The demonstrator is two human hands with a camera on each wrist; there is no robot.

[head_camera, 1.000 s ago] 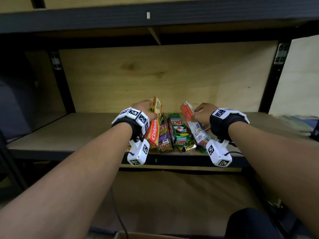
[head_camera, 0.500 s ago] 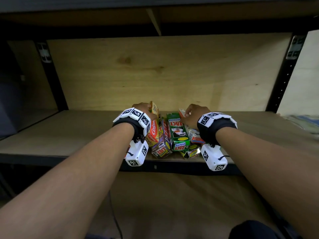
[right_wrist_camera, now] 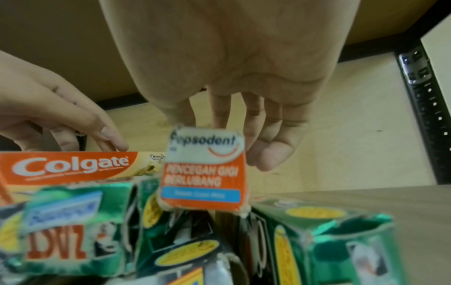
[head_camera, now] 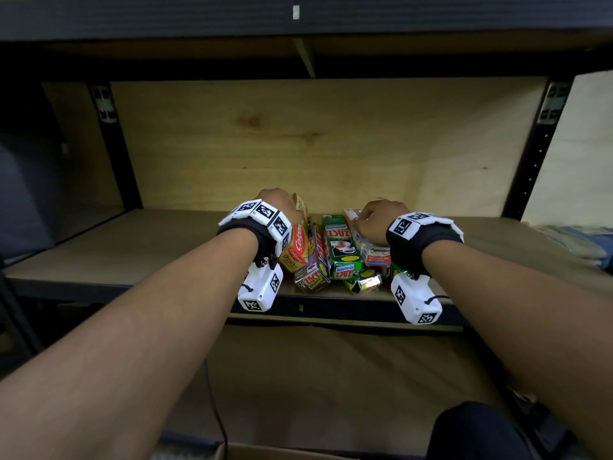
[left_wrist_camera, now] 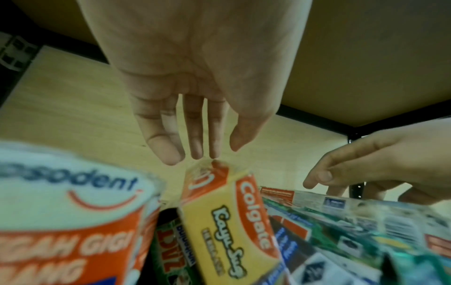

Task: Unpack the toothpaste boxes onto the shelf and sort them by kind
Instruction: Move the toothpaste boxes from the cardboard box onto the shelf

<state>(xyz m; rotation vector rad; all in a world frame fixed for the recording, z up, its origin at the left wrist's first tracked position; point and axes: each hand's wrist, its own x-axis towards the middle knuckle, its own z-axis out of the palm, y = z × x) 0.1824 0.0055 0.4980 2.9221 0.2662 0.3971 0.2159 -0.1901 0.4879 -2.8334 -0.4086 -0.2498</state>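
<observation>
A pile of toothpaste boxes lies near the front edge of the wooden shelf (head_camera: 132, 250). My left hand (head_camera: 277, 205) reaches over the pile's left side. Its straight fingertips (left_wrist_camera: 195, 152) touch the raised far end of an orange-yellow Colgate box (head_camera: 296, 249) (left_wrist_camera: 227, 221) that leans on the pile. My right hand (head_camera: 378, 219) grips a white-orange Pepsodent box (head_camera: 373, 249) (right_wrist_camera: 203, 173) by its far part, fingers (right_wrist_camera: 268, 146) behind it. Green Zact boxes (head_camera: 341, 252) (right_wrist_camera: 58, 237) lie between the hands. A second Pepsodent box (left_wrist_camera: 70, 194) sits under my left wrist.
Plywood back wall (head_camera: 315, 144) stands behind the pile, with black uprights at the left (head_camera: 112, 144) and right (head_camera: 530, 167). The upper shelf beam (head_camera: 298, 21) hangs overhead. Folded cloth (head_camera: 574, 240) lies at the far right. A cardboard box rim (head_camera: 265, 454) shows below.
The right hand has come down and inward, lowering the Pepsodent box from a raised tilt onto the pile. The left hand and Colgate box have sunk slightly.
</observation>
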